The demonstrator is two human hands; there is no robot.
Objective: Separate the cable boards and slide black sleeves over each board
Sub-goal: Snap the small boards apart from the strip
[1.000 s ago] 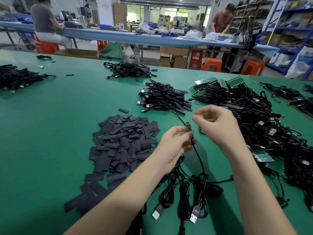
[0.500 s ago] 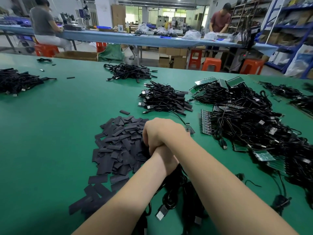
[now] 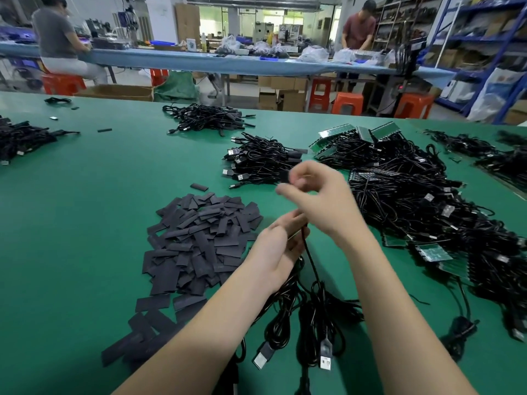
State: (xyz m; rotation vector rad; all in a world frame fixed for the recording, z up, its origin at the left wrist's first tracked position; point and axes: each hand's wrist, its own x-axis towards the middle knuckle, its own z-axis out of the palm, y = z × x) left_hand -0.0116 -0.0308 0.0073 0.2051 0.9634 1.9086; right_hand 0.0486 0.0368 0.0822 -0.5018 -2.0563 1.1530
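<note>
Head view is showing the person working just to the right of the sleeve pile (image 3: 199, 240), the loose heap of flat black sleeves lying on the green table (image 3: 85, 212). Their left hand (image 3: 281, 249) is curling round a thin black cable (image 3: 309, 258) just right of that pile, and the cable is trailing down toward the USB plugs (image 3: 325, 356) lying nearer the person. Their right hand (image 3: 316, 198) is hovering above and beyond the left, fingertips pinching something small and dark. It is too blurred to say whether that is a sleeve or the board itself.

My worry is that the sleeve is catching on a board corner and crumpling, or that the cable is tugging on its solder joints if the left hand is pulling while the right is pushing. The cable tangle (image 3: 427, 218) far right of the pile, with green boards among it, could snag the trailing lead.

No brand, label or writing is reading clearly anywhere.
</note>
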